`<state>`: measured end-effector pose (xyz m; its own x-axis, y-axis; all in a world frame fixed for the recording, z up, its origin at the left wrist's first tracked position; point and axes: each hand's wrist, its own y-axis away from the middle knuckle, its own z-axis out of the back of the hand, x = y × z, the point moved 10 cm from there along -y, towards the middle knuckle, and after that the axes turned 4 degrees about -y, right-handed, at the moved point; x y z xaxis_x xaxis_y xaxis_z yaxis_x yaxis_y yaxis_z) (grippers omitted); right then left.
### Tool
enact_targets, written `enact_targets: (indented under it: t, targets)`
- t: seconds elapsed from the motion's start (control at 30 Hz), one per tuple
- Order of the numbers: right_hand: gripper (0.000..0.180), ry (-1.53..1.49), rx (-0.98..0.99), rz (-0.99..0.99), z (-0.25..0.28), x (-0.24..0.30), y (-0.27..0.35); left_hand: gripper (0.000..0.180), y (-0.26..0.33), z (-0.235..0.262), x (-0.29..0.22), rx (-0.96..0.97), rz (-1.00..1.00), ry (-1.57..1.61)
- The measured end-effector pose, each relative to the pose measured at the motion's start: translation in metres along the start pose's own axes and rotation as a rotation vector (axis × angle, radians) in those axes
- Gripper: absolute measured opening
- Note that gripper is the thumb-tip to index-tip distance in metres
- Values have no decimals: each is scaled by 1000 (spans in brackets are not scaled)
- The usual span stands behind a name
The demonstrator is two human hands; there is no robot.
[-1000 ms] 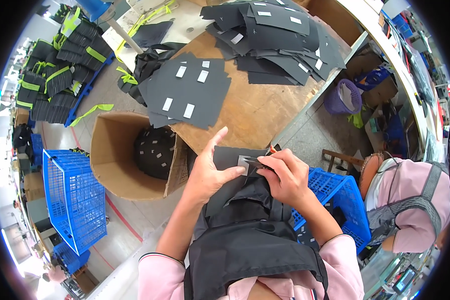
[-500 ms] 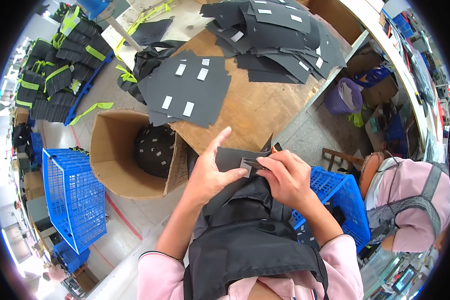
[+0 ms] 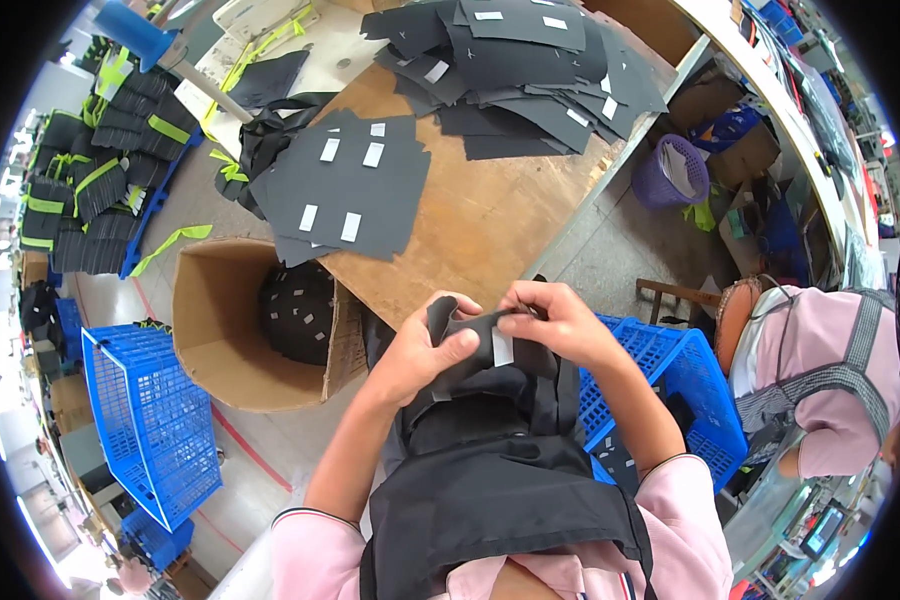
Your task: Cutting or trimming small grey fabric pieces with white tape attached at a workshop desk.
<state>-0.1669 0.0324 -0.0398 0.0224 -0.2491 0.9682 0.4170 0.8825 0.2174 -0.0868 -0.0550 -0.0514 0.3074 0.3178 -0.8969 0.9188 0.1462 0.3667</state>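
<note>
Wooden tabletop [image 3: 490, 215] fills the upper middle of the frame, its near edge just above both hands. Left hand [image 3: 425, 350] clenches a folded black fabric piece [image 3: 470, 345] at centre, thumb pressed across it. Right hand [image 3: 560, 320] pinches the same piece at its top, beside a small white rectangular label [image 3: 503, 346]. Black panels with white labels [image 3: 345, 190] lie on the table's left part. An open cardboard box [image 3: 220, 330] sits left, a blue crate [image 3: 675, 375] right, bare floor between.
</note>
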Motion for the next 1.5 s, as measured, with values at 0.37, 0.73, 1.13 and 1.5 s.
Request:
enact_targets:
  t: [0.37, 0.73, 1.13, 1.5]
  targets:
    - [35, 535, -467, 430, 9, 48, 49, 11, 1, 13, 15, -157, 135, 113]
    - [33, 687, -285, 578, 8, 63, 32, 5, 2, 7, 6, -52, 184, -165]
    - [29, 620, -233, 581, 14, 62, 31, 6, -1, 2, 7, -11, 240, -160]
    - [45, -742, -481, -215, 7, -79, 49, 28, -1, 50, 12, -411, 19, 567]
